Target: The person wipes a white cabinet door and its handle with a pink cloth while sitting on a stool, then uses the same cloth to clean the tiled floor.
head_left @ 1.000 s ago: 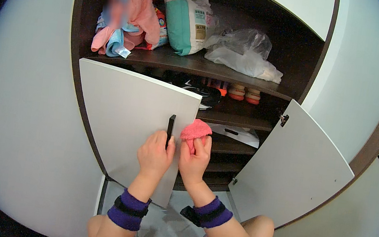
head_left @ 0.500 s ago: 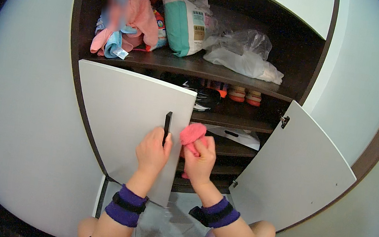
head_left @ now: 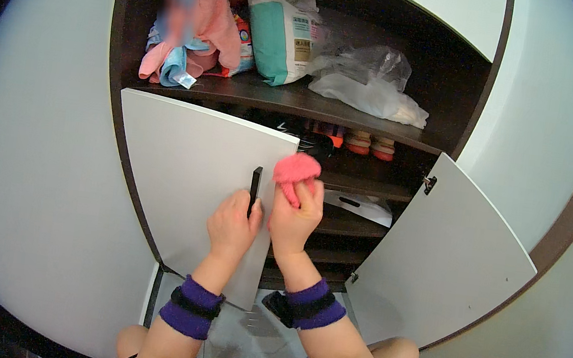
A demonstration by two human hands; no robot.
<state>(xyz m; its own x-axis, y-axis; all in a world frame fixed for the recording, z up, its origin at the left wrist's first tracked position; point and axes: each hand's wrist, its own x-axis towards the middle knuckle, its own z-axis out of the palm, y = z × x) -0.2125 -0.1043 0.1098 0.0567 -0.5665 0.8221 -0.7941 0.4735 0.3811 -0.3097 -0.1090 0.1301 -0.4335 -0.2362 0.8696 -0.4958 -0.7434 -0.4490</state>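
Note:
My left hand [head_left: 232, 222] grips the black handle [head_left: 256, 182] of the white left cabinet door [head_left: 189, 160], which stands partly ajar. In my right hand [head_left: 295, 223] is a bunched pink cloth [head_left: 297, 169], pressed against the free edge of that same door. Some of the cloth is hidden behind my fingers. The white right cabinet door [head_left: 446, 249] is swung wide, its hinges showing at the frame.
Above, a dark shelf [head_left: 261, 96] holds pink and blue towels [head_left: 209, 23], a green-and-white package [head_left: 279, 38] and clear plastic bags [head_left: 370, 82]. Shoes [head_left: 359, 143] and a white item with a slot [head_left: 362, 207] lie on shelves behind the doors.
My right hand has moved up and slightly left along the door edge with the pink cloth. My left hand keeps its hold on the handle, and the door has hardly moved.

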